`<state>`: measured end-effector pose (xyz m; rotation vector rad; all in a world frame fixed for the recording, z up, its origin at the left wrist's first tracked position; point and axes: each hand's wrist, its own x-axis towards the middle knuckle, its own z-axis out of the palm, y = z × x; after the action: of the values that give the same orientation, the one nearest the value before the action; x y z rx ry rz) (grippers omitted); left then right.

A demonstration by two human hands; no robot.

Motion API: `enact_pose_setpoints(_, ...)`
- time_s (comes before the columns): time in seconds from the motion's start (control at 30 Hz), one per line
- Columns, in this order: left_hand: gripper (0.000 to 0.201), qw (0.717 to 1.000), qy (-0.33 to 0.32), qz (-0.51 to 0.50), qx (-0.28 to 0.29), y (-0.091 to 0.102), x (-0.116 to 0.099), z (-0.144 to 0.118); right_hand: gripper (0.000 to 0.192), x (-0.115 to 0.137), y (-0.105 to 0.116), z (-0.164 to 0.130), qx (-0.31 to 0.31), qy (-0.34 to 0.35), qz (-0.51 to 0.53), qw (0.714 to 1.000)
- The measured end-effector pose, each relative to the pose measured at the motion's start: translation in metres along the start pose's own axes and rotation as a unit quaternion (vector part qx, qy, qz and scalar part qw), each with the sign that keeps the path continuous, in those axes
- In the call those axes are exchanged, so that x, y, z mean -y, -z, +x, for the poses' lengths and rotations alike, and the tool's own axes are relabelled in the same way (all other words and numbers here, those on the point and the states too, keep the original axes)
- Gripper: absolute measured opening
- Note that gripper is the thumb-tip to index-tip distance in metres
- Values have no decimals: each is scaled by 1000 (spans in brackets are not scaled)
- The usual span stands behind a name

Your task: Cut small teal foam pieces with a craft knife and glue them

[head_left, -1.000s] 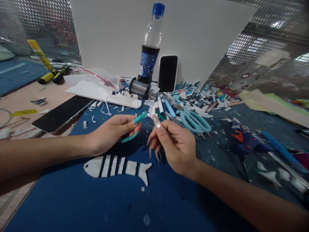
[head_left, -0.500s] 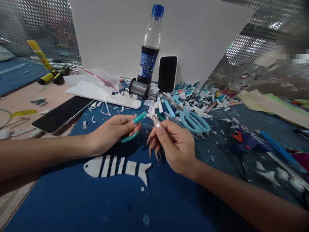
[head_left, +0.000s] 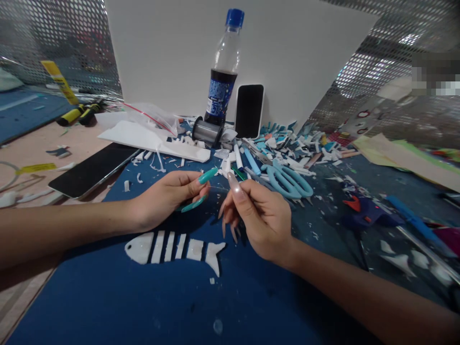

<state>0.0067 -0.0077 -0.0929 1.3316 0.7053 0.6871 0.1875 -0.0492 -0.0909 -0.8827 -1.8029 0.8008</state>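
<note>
A thin clear thread (head_left: 218, 188) runs between my two hands, pinched at either end. My left hand (head_left: 183, 190) is closed on it with thumb and forefinger. On the other side, my right hand (head_left: 257, 215) grips it between thumb and forefinger, its other fingers hanging loosely curled. Below the hands lies a white fish shape cut into separate pieces: a head (head_left: 139, 248) with a dark eye, several body strips (head_left: 168, 246) and a tail (head_left: 215, 256), set in a row with gaps. Behind the hands a spool (head_left: 207, 131) of clear line rests on its side.
Blue scissors (head_left: 287, 179), pens and a heap of scraps (head_left: 298, 146) lie behind my right hand. A cola bottle (head_left: 220, 91) and a propped phone (head_left: 249, 111) stand against a white board (head_left: 287, 52). A glue gun (head_left: 370, 211) is at right, another phone (head_left: 91, 170) at left.
Hardly anything differs. My right hand has shifted very slightly, and the thread between the hands shows more plainly now.
</note>
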Motion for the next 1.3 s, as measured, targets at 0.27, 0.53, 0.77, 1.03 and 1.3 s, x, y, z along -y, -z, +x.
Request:
enact_pose_setpoints(0.27,29,1000,1,-5,-3,0,1,0,28,0,0,0,3,-5,-10,1000)
enact_pose_setpoints(0.53,29,1000,2,3,-10,0,0,-1,27,-1,0,0,5,-2,-15,1000)
enact_pose_setpoints(0.77,27,1000,10,-5,-1,-1,-2,0,28,-1,0,1,13,-9,-18,1000)
enact_pose_setpoints(1.03,22,999,20,-6,-43,-2,-1,-2,32,-1,-2,3,-3,-19,-42,999)
enact_pose_setpoints(1.3,27,944,-87,293,-125,4,-4,-1,32,-8,-2,8,60,-125,-9,990)
